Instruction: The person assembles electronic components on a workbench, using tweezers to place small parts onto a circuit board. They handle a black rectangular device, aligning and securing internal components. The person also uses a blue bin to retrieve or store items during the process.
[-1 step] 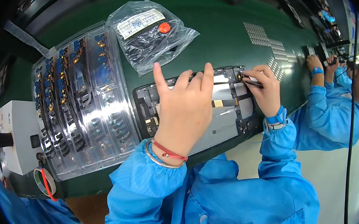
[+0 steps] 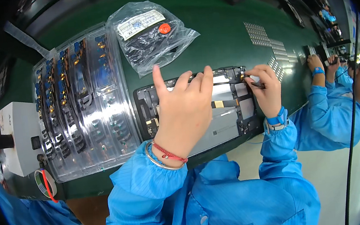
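Opened tablet chassis (image 2: 233,120) — dark frame with a silvery inner plate and a thin flat cable across it, lying on the green work surface (image 2: 224,30) just in front of the person, at the middle of the view.

Left hand (image 2: 184,112): held over the chassis's left half, fingers spread and pointing toward 12 o'clock, fingertips (image 2: 205,73) at the frame's far edge. It grips nothing that I can see; whether the palm rests on the plate cannot be told. A red cord and a metal bangle sit at the wrist.

Right hand (image 2: 266,89): at the chassis's 2 o'clock corner, fingers pinched closed on a small pale tool (image 2: 254,78), its tip against the frame's upper right edge. A blue wrist strap (image 2: 278,118) circles the wrist.

Clear moulded parts tray (image 2: 79,105): at 9 o'clock of the chassis, just beside it, with rows of small blue-and-gold components.

Clear plastic bag (image 2: 151,35): at 11 o'clock — crumpled, holding dark parts, with a white label and a red dot.

White box (image 2: 20,136): at far 9 o'clock, beyond the tray.

Another person's hands (image 2: 320,64): at 3 o'clock, sleeved in blue, well apart.
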Demonstrator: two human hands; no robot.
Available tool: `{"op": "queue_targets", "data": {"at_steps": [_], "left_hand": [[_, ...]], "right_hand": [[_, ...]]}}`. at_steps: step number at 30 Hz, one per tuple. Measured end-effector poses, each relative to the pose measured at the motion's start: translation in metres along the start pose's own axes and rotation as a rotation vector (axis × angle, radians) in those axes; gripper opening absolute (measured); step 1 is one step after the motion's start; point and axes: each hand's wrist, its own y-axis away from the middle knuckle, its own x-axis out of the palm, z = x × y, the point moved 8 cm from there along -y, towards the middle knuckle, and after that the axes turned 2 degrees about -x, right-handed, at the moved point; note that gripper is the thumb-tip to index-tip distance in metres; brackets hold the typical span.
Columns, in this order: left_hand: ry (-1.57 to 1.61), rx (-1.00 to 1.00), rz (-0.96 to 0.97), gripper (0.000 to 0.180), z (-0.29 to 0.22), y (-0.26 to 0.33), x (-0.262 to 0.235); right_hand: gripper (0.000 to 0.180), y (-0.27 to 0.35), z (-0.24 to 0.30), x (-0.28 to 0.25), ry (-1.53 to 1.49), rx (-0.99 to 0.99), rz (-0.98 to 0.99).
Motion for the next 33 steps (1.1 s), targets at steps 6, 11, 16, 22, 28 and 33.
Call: {"op": "queue_targets", "data": {"at_steps": [6, 11, 16, 22, 28, 33], "left_hand": [[-0.012, 0.012, 0.034, 0.032, 0.001, 0.002, 0.002], [-0.121, 0.024, 0.045, 0.027, -0.008, 0.01, 0.006], [-0.246, 0.043, 0.034, 0.026, -0.02, 0.009, 0.009], [-0.363, 0.241, 0.064, 0.018, -0.04, 0.008, 0.016], [-0.53, 0.475, 0.136, 0.016, -0.058, 0.002, 0.025], [-0.627, 0.589, 0.381, 0.017, -0.064, -0.011, 0.032]], "right_hand": [[0.017, -0.005, -0.009, 0.002, -0.429, 0.192, -0.031], [0.022, -0.001, -0.016, 0.009, -0.226, 0.156, -0.024], [0.026, 0.001, 0.001, 0.006, -0.04, -0.041, -0.118], [0.026, 0.001, 0.002, 0.005, -0.01, -0.07, -0.12], [0.031, 0.002, 0.018, -0.027, 0.072, -0.165, -0.316], [0.034, -0.007, 0.047, -0.048, 0.037, -0.312, -0.357]]}}
